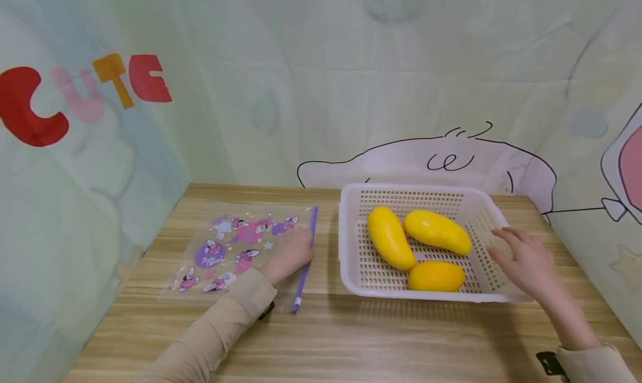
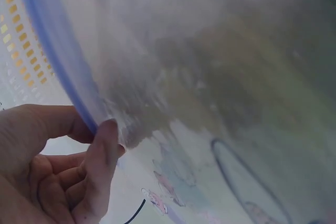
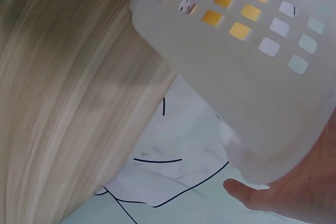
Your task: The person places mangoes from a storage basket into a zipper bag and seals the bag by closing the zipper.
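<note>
Plastic bag (image 1: pixel 209 255) lies flat on the table (image 1: pixel 341 344), left of the basket (image 1: pixel 348 243) — the left hand (image 1: pixel 291 250) pinches its zip edge. Right hand (image 1: pixel 524 260), empty, fingers loosely spread, is at the basket's right rim; three mangoes (image 1: pixel 390 238) lie inside.

zip bag (image 1: pixel 232 255): clear, printed | white basket (image 1: pixel 349 243): upright, beside bag (three yellow mangoes (image 1: pixel 390 239) inside)

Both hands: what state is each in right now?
Left hand: closed, pinching the plastic bag by its zip edge.
Right hand: open, holding nothing, near the white basket.
</note>
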`<state>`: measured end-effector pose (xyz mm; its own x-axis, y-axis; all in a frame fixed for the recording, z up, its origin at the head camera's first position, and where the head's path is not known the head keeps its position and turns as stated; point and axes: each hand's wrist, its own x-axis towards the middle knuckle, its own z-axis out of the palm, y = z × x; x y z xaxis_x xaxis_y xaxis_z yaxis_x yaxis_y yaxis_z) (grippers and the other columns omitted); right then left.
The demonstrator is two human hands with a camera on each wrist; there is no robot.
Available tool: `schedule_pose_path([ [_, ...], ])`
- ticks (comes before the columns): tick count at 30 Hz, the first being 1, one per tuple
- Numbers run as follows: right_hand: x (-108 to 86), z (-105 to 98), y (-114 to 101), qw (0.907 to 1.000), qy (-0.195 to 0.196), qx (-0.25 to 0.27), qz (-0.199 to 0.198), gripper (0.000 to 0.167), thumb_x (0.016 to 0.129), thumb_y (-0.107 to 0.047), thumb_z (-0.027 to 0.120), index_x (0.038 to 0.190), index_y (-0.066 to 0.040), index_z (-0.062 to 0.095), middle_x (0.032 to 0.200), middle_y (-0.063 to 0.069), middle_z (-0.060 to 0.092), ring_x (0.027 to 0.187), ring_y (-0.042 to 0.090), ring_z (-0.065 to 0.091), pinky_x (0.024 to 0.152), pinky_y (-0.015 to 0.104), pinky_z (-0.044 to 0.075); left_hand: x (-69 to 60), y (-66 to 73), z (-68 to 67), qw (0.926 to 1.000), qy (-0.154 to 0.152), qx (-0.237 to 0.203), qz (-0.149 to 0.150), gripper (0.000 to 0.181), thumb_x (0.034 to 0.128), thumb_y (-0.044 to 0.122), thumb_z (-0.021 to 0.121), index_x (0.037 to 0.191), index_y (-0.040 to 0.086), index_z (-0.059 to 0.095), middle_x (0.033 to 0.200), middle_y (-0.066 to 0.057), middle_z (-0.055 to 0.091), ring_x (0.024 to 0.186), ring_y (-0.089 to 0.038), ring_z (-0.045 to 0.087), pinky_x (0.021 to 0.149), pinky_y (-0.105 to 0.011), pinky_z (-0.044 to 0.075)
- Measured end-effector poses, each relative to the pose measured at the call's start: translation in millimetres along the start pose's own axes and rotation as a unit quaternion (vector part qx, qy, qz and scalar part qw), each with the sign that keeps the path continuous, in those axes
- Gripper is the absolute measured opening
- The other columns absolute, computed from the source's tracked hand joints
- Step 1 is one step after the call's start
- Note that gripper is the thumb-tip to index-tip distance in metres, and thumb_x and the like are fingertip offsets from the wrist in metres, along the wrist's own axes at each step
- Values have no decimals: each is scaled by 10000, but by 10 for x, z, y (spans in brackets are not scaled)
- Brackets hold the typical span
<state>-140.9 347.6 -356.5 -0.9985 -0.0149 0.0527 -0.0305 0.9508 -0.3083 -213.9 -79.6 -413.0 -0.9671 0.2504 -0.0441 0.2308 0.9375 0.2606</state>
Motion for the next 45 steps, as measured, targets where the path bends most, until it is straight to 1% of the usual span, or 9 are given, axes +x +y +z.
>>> schedule_pose_path([
  [4, 8, -7, -41, 10000, 39, 22, -60, 533, 980, -339, 494, 1344, 49, 471, 1370, 369, 391, 1200, 578, 343, 917, 749, 269, 7, -17, 1, 10000, -27, 31, -6, 109, 750, 66, 658, 716, 87, 557, 644, -39, 549, 546, -193, 509, 475, -294, 437],
  [8, 5, -25, -94, 9999, 51, 72, -144, 543, 988, -364, 474, 1343, 47, 475, 1366, 359, 412, 1203, 566, 368, 914, 746, 287, 7, -17, -21, 9999, -79, 96, -83, 72, 755, 74, 656, 779, 73, 587, 671, -40, 564, 576, -201, 527, 513, -324, 457],
  [15, -26, -61, -191, 9990, 136, 275, -330, 495, 983, -318, 496, 1321, 43, 503, 1353, 351, 445, 1202, 556, 399, 915, 732, 302, -12, 20, -118, 9996, -134, 129, -213, 112, 784, 93, 676, 858, 35, 614, 710, -60, 588, 608, -212, 548, 581, -371, 495],
  [18, -24, -62, -236, 9988, 88, 354, -328, 500, 986, -329, 491, 1325, 39, 503, 1365, 345, 440, 1217, 555, 389, 930, 736, 299, -32, 31, -165, 9996, -96, 138, -221, 133, 778, 94, 685, 867, 29, 611, 720, -67, 591, 610, -216, 550, 590, -373, 493],
  [24, -21, -66, -314, 9987, -27, 395, -328, 512, 987, -342, 489, 1334, 35, 496, 1383, 336, 429, 1234, 545, 397, 945, 738, 319, -55, 46, -239, 9997, 35, 181, -185, 145, 742, 65, 684, 855, 29, 600, 711, -67, 582, 603, -219, 540, 549, -353, 466],
  [30, -42, -80, -402, 9981, -129, 467, -384, 555, 993, -402, 453, 1348, 23, 490, 1401, 321, 421, 1237, 537, 405, 947, 733, 333, -64, 58, -304, 9993, 117, 278, -211, 141, 721, 43, 677, 836, 42, 596, 693, -58, 566, 595, -212, 520, 529, -345, 451],
  [37, -78, -86, -508, 9977, -152, 441, -498, 566, 991, -433, 443, 1351, 1, 499, 1390, 304, 449, 1252, 514, 412, 970, 717, 333, -115, 94, -375, 9998, 167, 16, -135, 132, 728, -11, 621, 742, 75, 521, 626, -30, 469, 536, -174, 437, 437, -275, 365],
  [42, -107, -85, -576, 9962, -93, 531, -680, 538, 987, -407, 468, 1345, -7, 508, 1382, 296, 467, 1255, 503, 419, 980, 698, 340, -125, 115, -422, 9996, 239, 120, -51, 120, 733, 45, 649, 777, 69, 539, 641, -43, 497, 531, -174, 457, 416, -266, 364],
  [45, -114, -83, -615, 9950, -110, 616, -775, 530, 986, -398, 477, 1340, -5, 510, 1382, 290, 473, 1255, 502, 424, 982, 691, 348, -122, 128, -436, 9992, 351, 153, 82, 121, 741, 65, 658, 785, 55, 546, 637, -54, 508, 523, -181, 469, 413, -274, 377],
])
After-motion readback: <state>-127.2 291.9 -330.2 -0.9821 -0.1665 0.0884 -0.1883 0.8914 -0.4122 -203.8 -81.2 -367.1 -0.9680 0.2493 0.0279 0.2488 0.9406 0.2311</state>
